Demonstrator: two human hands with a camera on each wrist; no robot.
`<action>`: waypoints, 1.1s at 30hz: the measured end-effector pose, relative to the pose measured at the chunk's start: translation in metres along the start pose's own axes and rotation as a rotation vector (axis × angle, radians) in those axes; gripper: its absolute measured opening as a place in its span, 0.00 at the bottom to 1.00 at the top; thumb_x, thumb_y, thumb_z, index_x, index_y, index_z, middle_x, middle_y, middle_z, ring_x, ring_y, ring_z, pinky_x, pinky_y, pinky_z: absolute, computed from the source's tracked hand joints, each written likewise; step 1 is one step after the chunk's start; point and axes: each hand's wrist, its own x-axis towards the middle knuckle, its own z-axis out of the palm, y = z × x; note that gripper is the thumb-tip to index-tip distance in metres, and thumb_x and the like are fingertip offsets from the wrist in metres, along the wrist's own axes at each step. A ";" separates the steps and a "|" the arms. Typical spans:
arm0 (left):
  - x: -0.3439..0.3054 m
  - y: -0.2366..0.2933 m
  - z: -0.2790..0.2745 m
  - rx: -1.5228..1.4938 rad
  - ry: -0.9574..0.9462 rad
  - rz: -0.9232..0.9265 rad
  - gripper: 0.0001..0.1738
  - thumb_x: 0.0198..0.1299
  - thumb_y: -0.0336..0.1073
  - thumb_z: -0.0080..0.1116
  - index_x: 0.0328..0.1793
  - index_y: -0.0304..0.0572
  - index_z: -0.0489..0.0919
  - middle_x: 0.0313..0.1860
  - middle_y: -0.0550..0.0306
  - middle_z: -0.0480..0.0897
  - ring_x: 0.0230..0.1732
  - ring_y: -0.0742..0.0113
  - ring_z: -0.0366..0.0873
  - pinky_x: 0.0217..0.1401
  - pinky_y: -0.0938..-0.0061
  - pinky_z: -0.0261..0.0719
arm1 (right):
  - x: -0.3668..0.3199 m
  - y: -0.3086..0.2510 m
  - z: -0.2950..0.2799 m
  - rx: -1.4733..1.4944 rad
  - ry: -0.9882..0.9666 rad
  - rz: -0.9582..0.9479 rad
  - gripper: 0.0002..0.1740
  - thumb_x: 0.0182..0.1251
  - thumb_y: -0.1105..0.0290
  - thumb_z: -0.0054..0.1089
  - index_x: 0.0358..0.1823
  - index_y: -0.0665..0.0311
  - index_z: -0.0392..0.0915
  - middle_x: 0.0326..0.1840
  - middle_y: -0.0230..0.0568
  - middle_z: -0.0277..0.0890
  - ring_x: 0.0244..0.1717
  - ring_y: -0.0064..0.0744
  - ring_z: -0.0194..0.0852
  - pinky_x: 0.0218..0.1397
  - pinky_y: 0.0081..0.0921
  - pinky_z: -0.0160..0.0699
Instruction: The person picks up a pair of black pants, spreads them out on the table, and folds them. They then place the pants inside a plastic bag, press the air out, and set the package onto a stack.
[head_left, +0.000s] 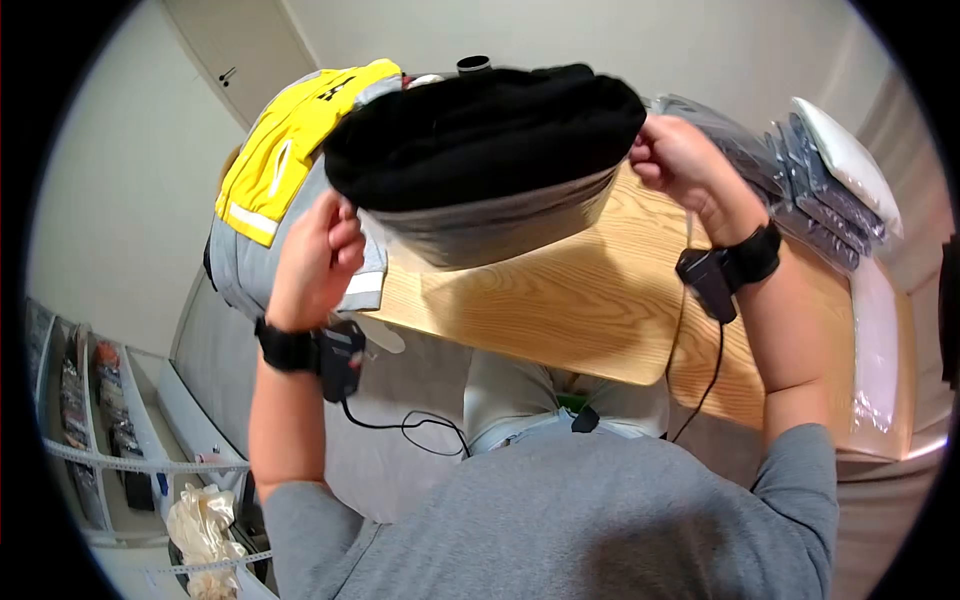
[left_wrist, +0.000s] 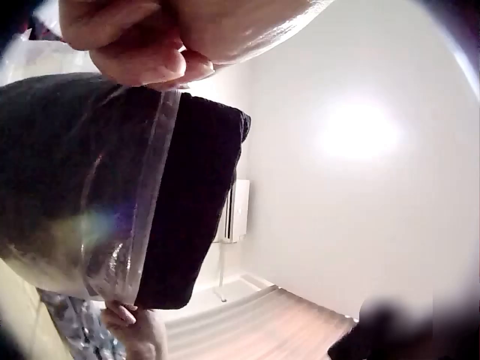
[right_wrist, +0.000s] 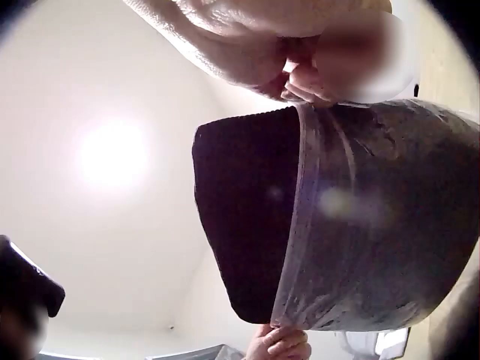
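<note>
A folded black garment point(head_left: 480, 140) sits partly inside a clear plastic bag point(head_left: 500, 230), its upper part sticking out of the bag's mouth, held up above the table. My left hand point(head_left: 318, 262) pinches the bag's edge at the left corner, fingers curled. At the opposite corner my right hand point(head_left: 690, 170) pinches the edge too. The left wrist view shows the bag's rim point(left_wrist: 154, 195) running across the black cloth point(left_wrist: 195, 202), the left hand point(left_wrist: 172, 37) at its top. In the right wrist view the right hand point(right_wrist: 277, 49) grips the rim point(right_wrist: 296, 217).
A wooden table point(head_left: 540, 310) lies below. Yellow clothing point(head_left: 290, 140) rests over grey clothing point(head_left: 240, 260) at the left. Bagged garments point(head_left: 825, 200) are stacked at the right, near a long clear-wrapped pack point(head_left: 873, 350). Shelving point(head_left: 130, 430) with bagged items stands at the lower left.
</note>
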 end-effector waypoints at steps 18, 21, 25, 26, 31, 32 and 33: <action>0.055 0.086 0.132 0.038 -0.259 -0.214 0.15 0.68 0.42 0.45 0.26 0.53 0.65 0.13 0.75 0.57 0.14 0.82 0.54 0.12 0.86 0.47 | -0.077 -0.086 -0.060 -0.138 0.342 -0.183 0.22 0.70 0.53 0.50 0.17 0.48 0.59 0.13 0.17 0.50 0.13 0.11 0.46 0.14 0.13 0.39; 0.061 0.087 0.130 -0.022 -0.336 -0.118 0.16 0.66 0.44 0.47 0.24 0.53 0.65 0.13 0.75 0.58 0.14 0.81 0.55 0.12 0.86 0.48 | -0.080 -0.088 -0.063 -0.070 0.381 -0.257 0.22 0.70 0.54 0.51 0.17 0.49 0.61 0.14 0.18 0.53 0.13 0.12 0.48 0.14 0.12 0.40; 0.060 0.088 0.140 0.069 -0.245 -0.073 0.16 0.66 0.44 0.47 0.24 0.54 0.65 0.13 0.74 0.58 0.14 0.80 0.55 0.12 0.86 0.48 | -0.088 -0.093 -0.057 -0.039 0.342 -0.267 0.20 0.68 0.55 0.49 0.17 0.49 0.61 0.14 0.18 0.57 0.14 0.12 0.50 0.15 0.14 0.42; 0.062 0.085 0.138 0.101 -0.193 -0.083 0.16 0.65 0.44 0.48 0.24 0.54 0.65 0.13 0.74 0.59 0.14 0.80 0.56 0.12 0.86 0.47 | -0.081 -0.084 -0.061 -0.089 0.368 -0.226 0.19 0.68 0.56 0.49 0.18 0.49 0.62 0.14 0.18 0.56 0.13 0.12 0.50 0.15 0.14 0.43; 0.063 0.085 0.138 0.143 -0.205 -0.071 0.15 0.62 0.43 0.50 0.23 0.53 0.65 0.13 0.73 0.60 0.15 0.80 0.58 0.13 0.85 0.47 | -0.078 -0.082 -0.068 -0.054 0.370 -0.192 0.17 0.69 0.63 0.47 0.19 0.52 0.61 0.14 0.19 0.54 0.12 0.13 0.47 0.13 0.15 0.43; 0.061 0.084 0.139 0.210 -0.187 -0.012 0.14 0.62 0.42 0.49 0.23 0.53 0.65 0.13 0.73 0.60 0.14 0.80 0.58 0.13 0.85 0.47 | -0.083 -0.082 -0.066 -0.048 0.342 -0.242 0.17 0.69 0.63 0.47 0.19 0.52 0.61 0.14 0.19 0.53 0.12 0.13 0.47 0.13 0.15 0.43; 0.055 0.080 0.143 0.266 -0.165 0.044 0.14 0.62 0.42 0.49 0.23 0.53 0.65 0.13 0.73 0.60 0.14 0.80 0.58 0.13 0.85 0.47 | -0.091 -0.085 -0.058 -0.053 0.312 -0.285 0.17 0.69 0.63 0.46 0.19 0.52 0.61 0.14 0.19 0.53 0.12 0.13 0.47 0.13 0.15 0.42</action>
